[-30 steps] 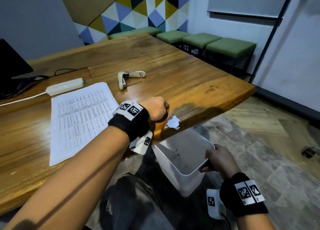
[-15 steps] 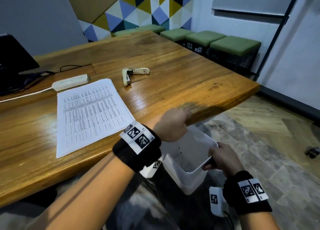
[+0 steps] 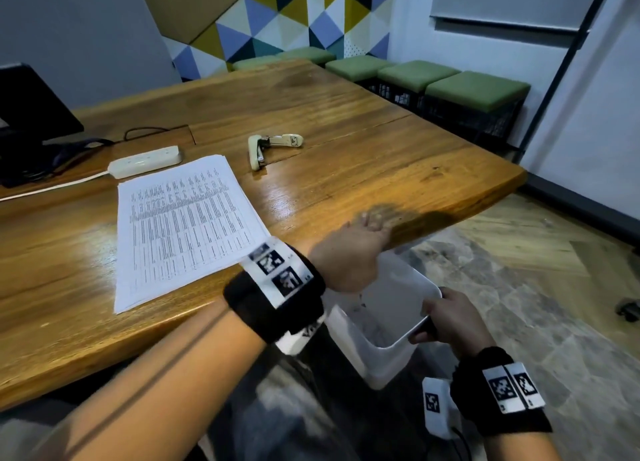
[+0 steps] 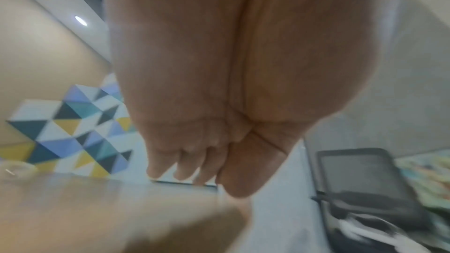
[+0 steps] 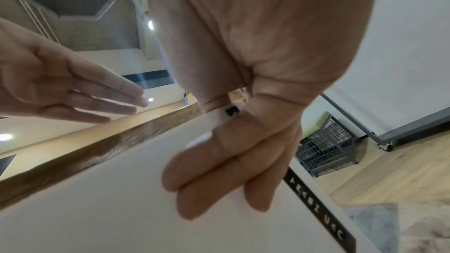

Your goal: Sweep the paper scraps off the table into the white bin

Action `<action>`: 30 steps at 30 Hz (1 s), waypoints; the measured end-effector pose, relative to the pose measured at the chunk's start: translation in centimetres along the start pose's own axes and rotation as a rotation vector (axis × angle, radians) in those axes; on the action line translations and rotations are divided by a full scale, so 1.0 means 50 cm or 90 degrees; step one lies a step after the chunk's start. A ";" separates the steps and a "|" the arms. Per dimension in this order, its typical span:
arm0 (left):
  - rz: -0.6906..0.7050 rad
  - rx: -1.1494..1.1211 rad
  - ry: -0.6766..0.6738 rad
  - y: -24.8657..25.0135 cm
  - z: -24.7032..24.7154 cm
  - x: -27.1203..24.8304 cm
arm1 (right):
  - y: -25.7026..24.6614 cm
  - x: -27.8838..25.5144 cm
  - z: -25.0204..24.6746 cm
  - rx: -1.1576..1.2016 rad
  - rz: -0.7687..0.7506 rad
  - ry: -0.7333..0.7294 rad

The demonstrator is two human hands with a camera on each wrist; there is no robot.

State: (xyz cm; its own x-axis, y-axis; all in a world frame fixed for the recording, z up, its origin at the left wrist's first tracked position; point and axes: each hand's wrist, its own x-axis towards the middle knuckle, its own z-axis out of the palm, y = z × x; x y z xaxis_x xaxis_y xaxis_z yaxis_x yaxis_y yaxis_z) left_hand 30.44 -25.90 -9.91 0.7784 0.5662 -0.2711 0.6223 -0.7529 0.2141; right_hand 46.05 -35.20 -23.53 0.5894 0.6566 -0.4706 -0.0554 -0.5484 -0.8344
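Note:
The white bin [image 3: 391,363] hangs just below the wooden table's [image 3: 346,169] near edge. My right hand [image 3: 446,318] grips its rim, thumb inside and fingers curled on the outer wall [image 5: 97,199]. My left hand [image 3: 370,228] lies over the table edge above the bin, fingers straight and together, holding nothing. In the left wrist view the left hand [image 4: 194,161] points its straight fingers at the tabletop. The right wrist view shows the same left hand [image 5: 73,91] flat above the table edge [image 5: 97,151]. No paper scrap shows on the table. Small dark specks lie inside the bin.
A stack of printed sheets [image 3: 187,232] lies left of my left hand. Farther back are an opened stapler [image 3: 273,145], a white power strip [image 3: 145,160] and a dark monitor [image 3: 27,114]. Green stools [image 3: 450,86] line the far wall.
My left hand was a fist beside a white scrap at the table edge, then swept out over the bin. Now it is flat at the edge and the scrap is gone from sight.

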 end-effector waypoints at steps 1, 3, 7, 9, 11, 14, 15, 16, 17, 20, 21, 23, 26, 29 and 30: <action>-0.040 -0.026 0.025 -0.022 -0.030 0.005 | 0.000 0.002 0.001 -0.002 0.001 -0.002; -0.119 -0.012 0.035 -0.097 -0.103 0.033 | 0.000 0.004 0.002 -0.006 -0.001 0.001; -0.248 0.086 -0.030 -0.227 -0.159 0.117 | -0.003 0.012 0.001 -0.020 0.006 0.014; -0.245 0.127 -0.064 -0.248 -0.130 0.149 | -0.004 0.017 0.002 -0.030 0.011 0.015; -0.220 0.156 -0.049 -0.237 -0.099 0.157 | -0.004 0.019 0.002 -0.034 0.012 0.012; -0.140 0.157 -0.038 -0.178 -0.061 0.131 | -0.003 0.017 0.000 -0.030 0.008 0.017; -0.112 0.162 -0.041 -0.155 -0.047 0.122 | -0.004 0.015 0.000 -0.027 0.006 0.019; -0.091 0.161 -0.044 -0.128 -0.033 0.109 | -0.004 0.011 -0.001 -0.025 0.003 0.021; -0.075 0.155 -0.049 -0.102 -0.018 0.097 | -0.004 0.008 -0.001 -0.025 0.001 0.022; -0.069 0.164 -0.061 -0.044 0.024 0.066 | -0.001 -0.001 -0.001 -0.024 -0.008 0.018; -0.075 0.158 -0.065 -0.033 0.033 0.057 | 0.000 -0.005 -0.001 -0.020 -0.007 0.019; -0.072 0.105 -0.082 -0.021 0.042 0.045 | 0.003 -0.008 -0.001 -0.015 -0.004 0.023; -0.049 0.071 -0.100 -0.004 0.050 0.025 | 0.006 -0.013 0.002 -0.012 -0.003 0.020; -0.005 0.041 -0.086 0.004 0.058 0.010 | 0.011 -0.009 0.005 0.004 -0.002 0.011; 0.022 0.019 -0.070 0.004 0.061 0.007 | 0.011 -0.007 0.005 0.010 -0.004 0.007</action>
State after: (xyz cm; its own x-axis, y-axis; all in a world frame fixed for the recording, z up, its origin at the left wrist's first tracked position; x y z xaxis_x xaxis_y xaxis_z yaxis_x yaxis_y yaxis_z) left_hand 30.57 -26.87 -12.82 0.7849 0.5006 -0.3653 0.5908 -0.7823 0.1974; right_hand 45.60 -35.59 -23.90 0.5986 0.6545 -0.4619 -0.0640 -0.5357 -0.8420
